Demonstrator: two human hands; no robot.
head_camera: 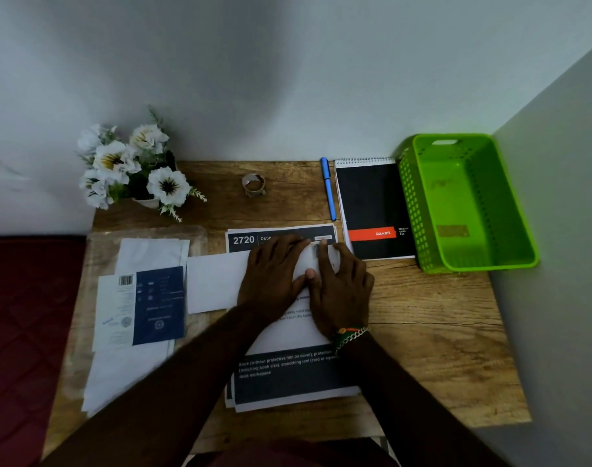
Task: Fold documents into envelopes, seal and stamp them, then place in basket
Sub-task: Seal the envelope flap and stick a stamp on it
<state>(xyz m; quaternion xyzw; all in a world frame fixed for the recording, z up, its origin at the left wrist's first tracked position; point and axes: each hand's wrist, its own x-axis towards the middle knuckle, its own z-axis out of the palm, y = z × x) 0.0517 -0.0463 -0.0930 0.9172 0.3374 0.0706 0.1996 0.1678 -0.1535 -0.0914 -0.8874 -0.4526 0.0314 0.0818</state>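
Observation:
A white envelope lies across a stack of printed documents in the middle of the wooden desk. My left hand lies flat on the envelope's right part. My right hand sits beside it, fingertips pressing a small stamp near the envelope's upper right corner. The green plastic basket stands at the desk's far right with nothing in it. A pile of white envelopes and a blue booklet lies at the left.
A tape roll sits at the back middle. A blue pen and a black spiral notepad lie left of the basket. White artificial flowers stand at the back left corner. Walls close the back and right.

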